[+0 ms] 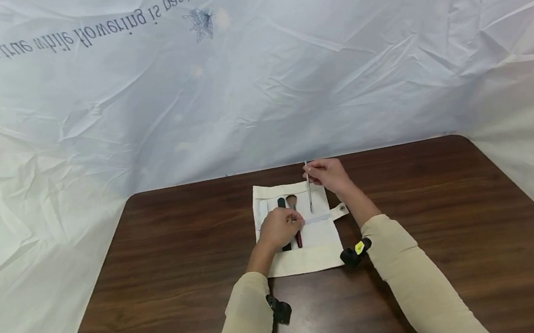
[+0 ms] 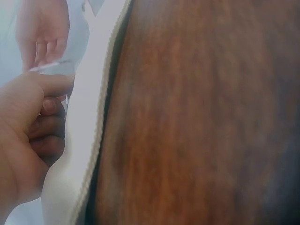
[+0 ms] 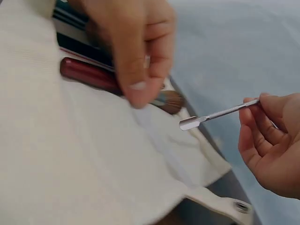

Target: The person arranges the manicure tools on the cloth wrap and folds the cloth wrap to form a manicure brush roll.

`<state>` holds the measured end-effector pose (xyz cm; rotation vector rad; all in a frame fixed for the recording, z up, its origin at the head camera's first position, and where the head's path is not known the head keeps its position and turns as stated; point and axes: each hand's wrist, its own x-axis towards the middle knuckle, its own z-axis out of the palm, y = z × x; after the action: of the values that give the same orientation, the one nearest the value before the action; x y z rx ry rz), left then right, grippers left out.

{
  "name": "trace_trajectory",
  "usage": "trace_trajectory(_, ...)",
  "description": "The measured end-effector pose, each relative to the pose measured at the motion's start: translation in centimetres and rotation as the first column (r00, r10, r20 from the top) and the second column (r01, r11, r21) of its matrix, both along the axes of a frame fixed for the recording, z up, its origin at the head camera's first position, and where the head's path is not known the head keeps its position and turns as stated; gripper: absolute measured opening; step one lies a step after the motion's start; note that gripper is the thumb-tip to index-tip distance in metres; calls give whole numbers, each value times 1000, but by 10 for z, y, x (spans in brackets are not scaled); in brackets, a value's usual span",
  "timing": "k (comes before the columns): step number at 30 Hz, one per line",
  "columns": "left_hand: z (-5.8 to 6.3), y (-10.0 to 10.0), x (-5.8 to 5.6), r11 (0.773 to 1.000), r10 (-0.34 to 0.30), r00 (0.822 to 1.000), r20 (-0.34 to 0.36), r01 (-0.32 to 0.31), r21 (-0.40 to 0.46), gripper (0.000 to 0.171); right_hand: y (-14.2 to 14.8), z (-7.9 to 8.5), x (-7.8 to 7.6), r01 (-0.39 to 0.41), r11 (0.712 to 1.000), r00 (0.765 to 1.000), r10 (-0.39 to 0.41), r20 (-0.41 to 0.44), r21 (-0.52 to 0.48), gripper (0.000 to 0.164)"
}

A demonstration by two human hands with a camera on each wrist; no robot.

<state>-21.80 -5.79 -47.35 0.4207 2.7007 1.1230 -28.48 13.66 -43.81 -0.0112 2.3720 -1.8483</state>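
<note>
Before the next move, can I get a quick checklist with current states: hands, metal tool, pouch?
1. Right hand holding metal tool: ok.
2. Tool's scoop end pointing down toward pouch: ok.
3. Left hand at pocket edge: ok.
4. Pocket mouth open enough: cannot tell, the gap isn't visible.
5. Brush apart from tool: ok.
6. Strap unfastened: ok.

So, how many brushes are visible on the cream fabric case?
1: a red-handled, brown-bristled brush lies on the cream fabric case, partly covered by the person's bare left hand, which may hide others.
</note>
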Motion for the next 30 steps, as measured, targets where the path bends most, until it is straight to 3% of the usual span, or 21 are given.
trace_trajectory(9, 1, 1, 0, 1000, -5, 1000, -18, 5, -10, 17, -14, -13, -2, 7, 1000, 998, -7, 55, 14, 36)
trace_trajectory(14, 1, 1, -1, 1000, -16, 1000, -26, 15, -7, 17, -16, -14, -1, -53, 997, 991, 45, 129, 57, 34)
trace_trajectory(20, 0, 0, -1, 1000, -9, 999, -36, 9, 4, 16, -15, -11, 2, -182, 976, 954, 147, 262, 117, 31)
trace_trajectory(26, 1, 1, -1, 1000, 3, 1000, -28, -3, 11, 15, -14, -8, 5, -341, 926, 892, 264, 367, 165, 30)
trace_trajectory(30, 1, 1, 0, 1000, 7, 1000, -27, -6, 10, 15, -14, -8, 7, -358, 914, 888, 271, 373, 189, 28)
